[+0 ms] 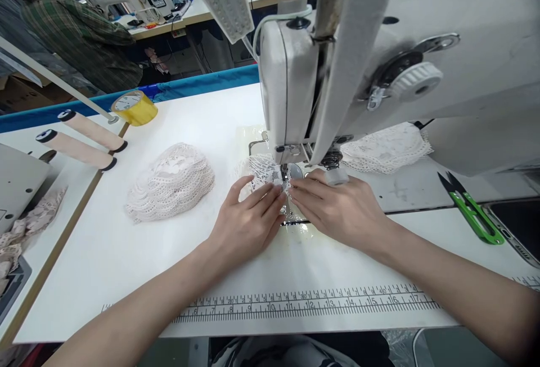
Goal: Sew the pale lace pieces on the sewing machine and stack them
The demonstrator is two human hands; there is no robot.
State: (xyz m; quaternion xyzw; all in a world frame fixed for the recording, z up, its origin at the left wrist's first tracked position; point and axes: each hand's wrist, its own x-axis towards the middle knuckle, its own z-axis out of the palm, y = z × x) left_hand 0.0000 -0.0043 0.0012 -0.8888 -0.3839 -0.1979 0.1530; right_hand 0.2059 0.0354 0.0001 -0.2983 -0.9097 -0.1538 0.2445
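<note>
A strip of white lace trim [264, 169] lies under the presser foot [284, 172] of the sewing machine. My left hand [248, 218] is at the lace just left of the needle, thumb and forefinger closed on its near edge, the outer fingers spread over it. From the right, my right hand [337, 206] reaches in with its fingers together, their tips closed at the lace beside the foot. The fingers cover much of the lace there. A heap of lace [171, 182] sits left of my left hand, and another lace bundle [386, 147] rests behind my right hand.
The machine head [291, 80] stands over the work. Green thread snips [475, 212] and a phone [517, 226] lie at right. Thread cones [80, 150] and a yellow tape roll [135, 108] are at left. A ruler [291, 306] marks the front edge. A person [80, 40] sits beyond.
</note>
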